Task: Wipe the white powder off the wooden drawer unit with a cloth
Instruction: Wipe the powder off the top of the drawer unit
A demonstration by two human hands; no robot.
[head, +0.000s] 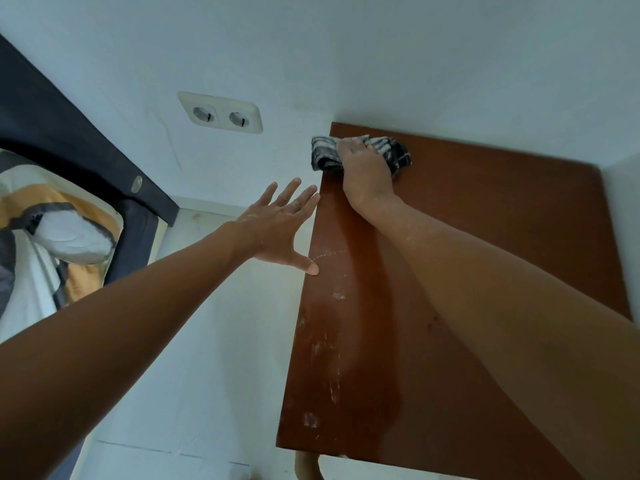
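At far left corner of wooden drawer unit (485,258) top, by wall: right hand (363,171) clamped on bunched checked cloth (325,152), pressing it onto wood. Left hand (280,226) spread wide, empty, thumb tip touching unit's left edge. White powder (329,355) streaks w/ small patches along near-left strip of top. Double socket (221,112) on wall.

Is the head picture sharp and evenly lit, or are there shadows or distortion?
Head view: mostly sharp, light soft and bluish; the right hand and its arm cast a dark shadow on the wooden top; wide-angle lens stretches both forearms near the frame edges; no strong glare.
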